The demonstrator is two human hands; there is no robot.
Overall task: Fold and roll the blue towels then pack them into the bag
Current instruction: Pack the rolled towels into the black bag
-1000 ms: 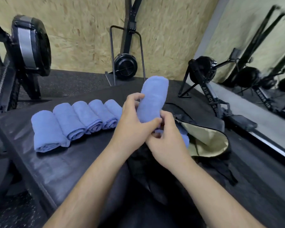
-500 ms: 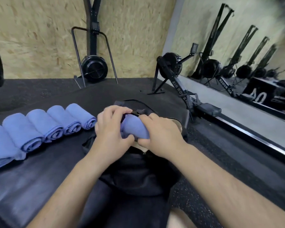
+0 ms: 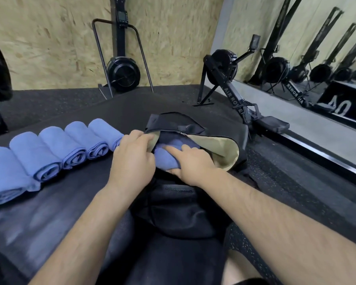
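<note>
One rolled blue towel (image 3: pixel 166 160) sits half inside the open mouth of the black bag (image 3: pixel 216 147), against its tan lining. The right hand (image 3: pixel 193 164) grips this towel, thumb beneath and forefinger laid along the top. The left hand (image 3: pixel 132 159) is close beside it, fingers curled over the bag's zipper rim. Five more rolled towels (image 3: pixel 60 147) lie side by side on the black padded surface (image 3: pixel 70 202) left of the bag — the nearest just beside the left hand. Beyond, a rowing machine (image 3: pixel 224 64) stands on the floor near a wall mirror (image 3: pixel 317 58).
</note>
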